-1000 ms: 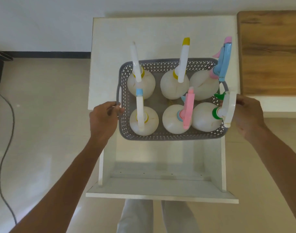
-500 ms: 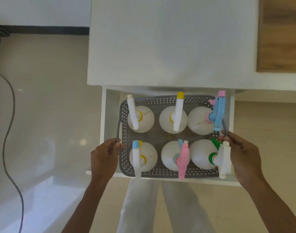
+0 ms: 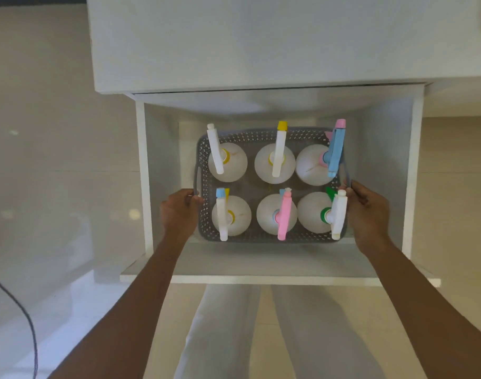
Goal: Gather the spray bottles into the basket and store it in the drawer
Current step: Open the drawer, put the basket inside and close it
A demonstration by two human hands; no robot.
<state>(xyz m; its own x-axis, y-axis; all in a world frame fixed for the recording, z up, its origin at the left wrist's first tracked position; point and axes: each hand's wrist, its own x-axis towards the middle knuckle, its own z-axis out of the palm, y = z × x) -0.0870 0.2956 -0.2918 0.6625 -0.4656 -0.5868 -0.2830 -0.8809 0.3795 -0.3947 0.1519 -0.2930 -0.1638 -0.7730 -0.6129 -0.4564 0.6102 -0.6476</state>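
With six bottles loaded, the basket is judged to be fairly heavy, and its perforated plastic walls are likely to flex if lifted by one side only. A hold at both end handles is therefore judged the sound one, and that is where it is gripped. The left hand is closed around the handle at the basket's left edge, and the right hand is closed on the right edge, beside the green-collared bottle.

The basket is seen at the centre of the frame, down inside the open drawer, with clear margin to the drawer walls on either side. Whether it rests on the drawer floor cannot be told.

Six white round bottles stand upright in two rows of three and fill the basket. Their trigger heads stand above the rim, the pink trigger and the blue trigger among them, and are judged liable to snag under the cabinet edge when the drawer is shut.
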